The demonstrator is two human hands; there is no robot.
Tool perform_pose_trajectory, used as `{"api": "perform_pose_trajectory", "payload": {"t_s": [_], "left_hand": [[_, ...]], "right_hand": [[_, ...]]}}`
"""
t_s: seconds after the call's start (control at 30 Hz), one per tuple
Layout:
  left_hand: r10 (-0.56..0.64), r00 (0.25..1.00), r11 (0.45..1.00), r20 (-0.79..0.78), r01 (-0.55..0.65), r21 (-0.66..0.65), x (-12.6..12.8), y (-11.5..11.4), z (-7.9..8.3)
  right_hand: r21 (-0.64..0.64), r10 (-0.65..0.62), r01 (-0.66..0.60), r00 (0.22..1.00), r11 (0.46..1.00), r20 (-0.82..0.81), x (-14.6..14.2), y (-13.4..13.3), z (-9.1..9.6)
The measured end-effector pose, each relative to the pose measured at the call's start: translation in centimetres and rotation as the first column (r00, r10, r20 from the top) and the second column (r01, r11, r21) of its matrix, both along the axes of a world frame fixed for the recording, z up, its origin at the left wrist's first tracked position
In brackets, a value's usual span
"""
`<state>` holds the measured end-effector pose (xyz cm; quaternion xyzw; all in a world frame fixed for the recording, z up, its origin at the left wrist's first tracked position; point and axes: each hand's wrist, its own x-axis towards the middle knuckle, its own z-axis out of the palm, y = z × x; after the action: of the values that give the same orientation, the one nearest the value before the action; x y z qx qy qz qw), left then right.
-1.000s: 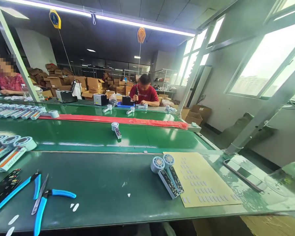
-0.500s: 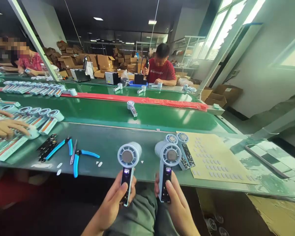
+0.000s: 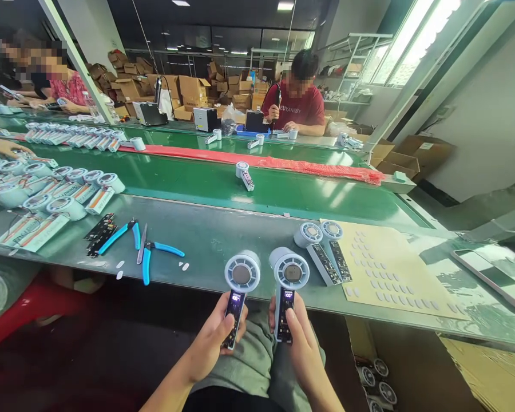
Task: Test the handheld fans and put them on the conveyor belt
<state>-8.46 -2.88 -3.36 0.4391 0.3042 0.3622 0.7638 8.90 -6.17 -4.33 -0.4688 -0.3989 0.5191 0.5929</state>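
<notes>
My left hand point(image 3: 217, 329) is closed around the handle of a pale blue handheld fan point(image 3: 242, 273), thumb on its bare black circuit board. A second handheld fan point(image 3: 292, 273) stands upright in my right hand point(image 3: 299, 329), with the thumb pressed on its board as well. Both small displays are lit and seem to read 100. The two round heads are side by side, slightly apart, over the bench's near edge. Just beyond the right one, two more fans point(image 3: 323, 263) lie on the bench with their circuit boards exposed.
Blue-handled cutters point(image 3: 146, 266), tweezers point(image 3: 142, 243) and black circuit boards point(image 3: 100, 233) lie at left, near rows of fans point(image 3: 68, 206). At right are a yellow sheet point(image 3: 395, 246) of small pale pieces and a phone-like slab point(image 3: 493, 277). A co-worker point(image 3: 298, 103) sits across the green belt point(image 3: 189, 177).
The right fan's display has gone from about 0.0 to 100. Both fans have shifted slightly, and the view has turned. A co-worker's hand at left has drawn back from the fan rows.
</notes>
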Motion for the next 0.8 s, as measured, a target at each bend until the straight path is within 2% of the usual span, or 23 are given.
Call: {"api": "perform_pose_trajectory", "payload": {"t_s": [0.13, 0.23, 0.4, 0.53, 0.8], "left_hand": [[0.061, 0.998, 0.997, 0.001, -0.061, -0.046, 0.32, 0.01, -0.22], [0.059, 0.998, 0.996, 0.002, -0.059, -0.066, 0.37, 0.01, 0.01], [0.089, 0.996, 0.995, -0.022, -0.09, -0.046, 0.57, 0.16, 0.29], [0.096, 0.995, 0.993, -0.04, -0.098, -0.061, 0.8, 0.24, 0.15], [0.093, 0.995, 0.992, -0.042, -0.096, -0.086, 0.72, 0.07, -0.05]], "right_hand": [[-0.011, -0.058, 0.057, 0.992, 0.998, -0.108, -0.46, 0.04, -0.29], [-0.01, -0.074, 0.073, 0.98, 0.997, -0.184, -0.46, 0.06, -0.15], [-0.016, -0.074, 0.073, 0.995, 0.997, -0.062, -0.23, 0.02, 0.15], [-0.016, -0.039, 0.037, 0.994, 0.999, -0.104, -0.28, 0.18, 0.11], [-0.064, -0.084, 0.076, 0.989, 0.995, -0.123, -0.36, 0.09, 0.66]]}}
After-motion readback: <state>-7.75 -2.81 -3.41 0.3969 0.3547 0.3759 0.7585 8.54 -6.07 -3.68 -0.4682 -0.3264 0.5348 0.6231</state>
